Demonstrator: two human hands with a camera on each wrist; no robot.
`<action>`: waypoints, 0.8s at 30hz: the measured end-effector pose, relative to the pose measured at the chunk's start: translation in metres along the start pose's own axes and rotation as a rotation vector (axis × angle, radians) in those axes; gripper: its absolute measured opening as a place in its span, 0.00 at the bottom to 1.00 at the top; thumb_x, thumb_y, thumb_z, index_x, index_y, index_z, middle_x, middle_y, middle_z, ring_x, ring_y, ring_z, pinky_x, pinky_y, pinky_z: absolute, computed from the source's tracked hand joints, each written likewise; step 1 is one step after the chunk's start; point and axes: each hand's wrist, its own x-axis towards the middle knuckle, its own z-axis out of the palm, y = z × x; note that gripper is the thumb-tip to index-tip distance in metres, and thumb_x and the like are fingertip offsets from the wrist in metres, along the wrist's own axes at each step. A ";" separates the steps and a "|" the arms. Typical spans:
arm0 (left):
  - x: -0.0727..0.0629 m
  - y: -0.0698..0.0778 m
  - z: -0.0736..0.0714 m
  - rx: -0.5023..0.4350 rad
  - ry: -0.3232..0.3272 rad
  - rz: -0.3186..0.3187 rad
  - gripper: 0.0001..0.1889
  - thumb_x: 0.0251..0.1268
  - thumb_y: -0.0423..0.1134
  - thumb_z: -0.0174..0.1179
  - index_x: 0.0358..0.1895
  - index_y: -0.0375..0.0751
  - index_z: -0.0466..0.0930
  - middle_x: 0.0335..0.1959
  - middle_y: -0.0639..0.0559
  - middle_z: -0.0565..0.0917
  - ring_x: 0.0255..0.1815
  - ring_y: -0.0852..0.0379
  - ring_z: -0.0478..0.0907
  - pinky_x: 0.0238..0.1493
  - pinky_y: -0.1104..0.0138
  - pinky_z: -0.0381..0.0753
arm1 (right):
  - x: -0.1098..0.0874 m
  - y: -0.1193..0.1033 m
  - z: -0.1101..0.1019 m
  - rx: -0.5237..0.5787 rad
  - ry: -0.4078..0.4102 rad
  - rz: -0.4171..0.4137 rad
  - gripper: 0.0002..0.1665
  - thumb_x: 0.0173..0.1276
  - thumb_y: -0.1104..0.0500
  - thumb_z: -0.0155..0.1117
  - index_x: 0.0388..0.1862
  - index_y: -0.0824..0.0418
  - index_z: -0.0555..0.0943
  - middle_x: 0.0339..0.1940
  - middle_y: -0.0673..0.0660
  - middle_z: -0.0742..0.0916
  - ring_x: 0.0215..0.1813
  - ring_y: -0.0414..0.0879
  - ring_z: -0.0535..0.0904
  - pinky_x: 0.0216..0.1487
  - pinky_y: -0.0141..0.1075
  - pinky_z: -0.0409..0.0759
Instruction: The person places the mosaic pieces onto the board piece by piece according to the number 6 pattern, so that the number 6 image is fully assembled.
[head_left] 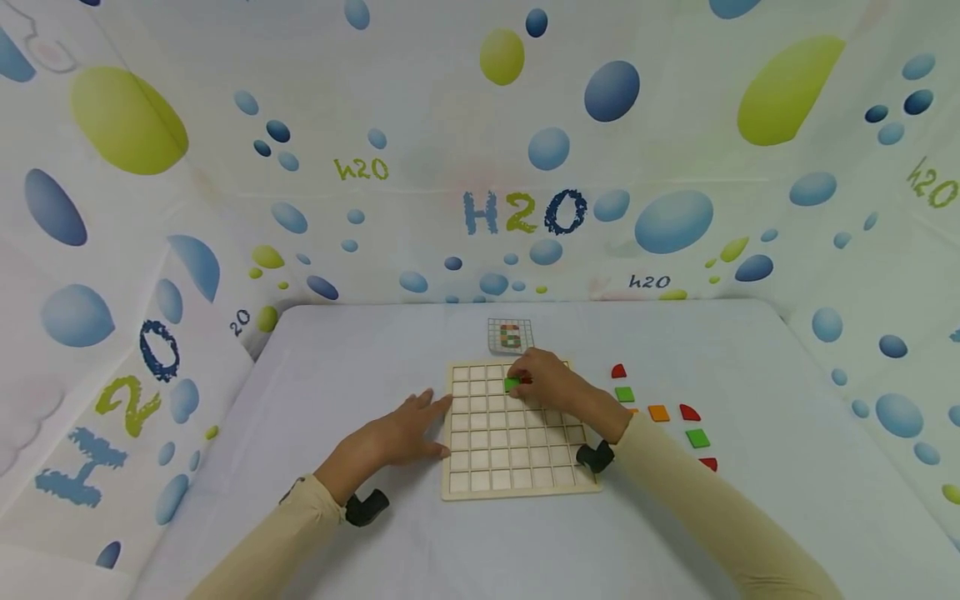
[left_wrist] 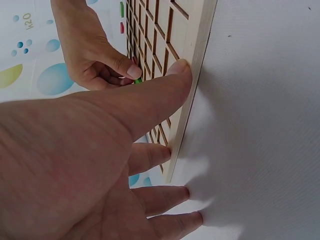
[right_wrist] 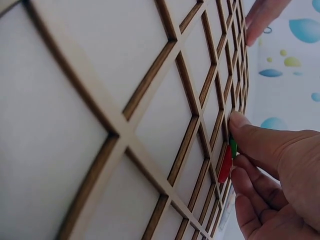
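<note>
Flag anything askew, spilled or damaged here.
Nothing stands out: the grid board lies flat, the left hand touching its edge, and the right hand pinches a green piece. The loose pieces right of the board are scattered, but none looks broken.

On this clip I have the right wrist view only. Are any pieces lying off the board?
Observer: Yes, the head view shows loose pieces on the table, to the right of the board.
Operator: What colours are they?
Observer: Red, green and orange.
Operator: And where is the left thumb?
Observer: At the board's left edge; the head view shows the left hand there with its fingers spread.
</note>
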 end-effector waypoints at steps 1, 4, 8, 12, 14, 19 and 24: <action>0.000 0.000 0.000 0.000 0.000 0.000 0.46 0.71 0.49 0.70 0.85 0.44 0.56 0.86 0.31 0.50 0.86 0.28 0.45 0.80 0.34 0.56 | 0.000 0.000 0.000 -0.005 -0.001 -0.004 0.16 0.73 0.60 0.73 0.56 0.65 0.87 0.46 0.57 0.84 0.45 0.47 0.77 0.50 0.41 0.81; 0.001 0.000 0.000 0.000 0.000 0.000 0.46 0.71 0.49 0.70 0.85 0.44 0.55 0.86 0.31 0.50 0.86 0.28 0.45 0.80 0.34 0.56 | 0.000 0.000 -0.001 -0.023 -0.005 -0.011 0.17 0.73 0.59 0.73 0.56 0.65 0.87 0.45 0.57 0.84 0.45 0.46 0.77 0.49 0.40 0.80; 0.001 0.001 0.000 0.002 0.003 0.005 0.46 0.70 0.48 0.71 0.85 0.43 0.56 0.86 0.30 0.50 0.85 0.27 0.46 0.79 0.34 0.57 | 0.000 0.000 -0.002 -0.033 -0.008 -0.008 0.17 0.73 0.59 0.73 0.57 0.65 0.87 0.46 0.57 0.84 0.46 0.47 0.77 0.51 0.42 0.81; 0.001 0.002 -0.001 0.000 0.003 0.005 0.46 0.70 0.48 0.71 0.85 0.43 0.57 0.85 0.30 0.51 0.85 0.27 0.46 0.79 0.34 0.58 | -0.002 0.000 -0.003 -0.028 -0.012 0.002 0.18 0.73 0.59 0.73 0.58 0.65 0.87 0.48 0.58 0.85 0.48 0.48 0.78 0.53 0.44 0.82; 0.001 0.003 -0.001 0.003 0.001 0.006 0.46 0.69 0.48 0.71 0.85 0.43 0.57 0.85 0.30 0.51 0.85 0.27 0.47 0.79 0.34 0.58 | -0.003 0.000 -0.006 -0.021 -0.011 0.011 0.18 0.73 0.58 0.73 0.59 0.64 0.87 0.49 0.58 0.84 0.49 0.49 0.79 0.54 0.44 0.82; -0.001 0.003 -0.001 0.000 -0.005 -0.012 0.46 0.70 0.49 0.71 0.85 0.43 0.56 0.86 0.31 0.51 0.86 0.28 0.46 0.79 0.34 0.57 | -0.009 0.005 -0.016 0.019 0.020 0.050 0.18 0.75 0.58 0.71 0.60 0.64 0.86 0.52 0.58 0.84 0.53 0.51 0.80 0.57 0.45 0.83; -0.004 0.006 -0.003 -0.009 0.000 -0.022 0.46 0.69 0.48 0.72 0.85 0.43 0.57 0.85 0.30 0.52 0.85 0.28 0.47 0.79 0.34 0.57 | -0.020 0.015 -0.031 0.034 0.082 0.047 0.19 0.75 0.60 0.70 0.60 0.67 0.85 0.52 0.62 0.84 0.54 0.55 0.81 0.59 0.50 0.83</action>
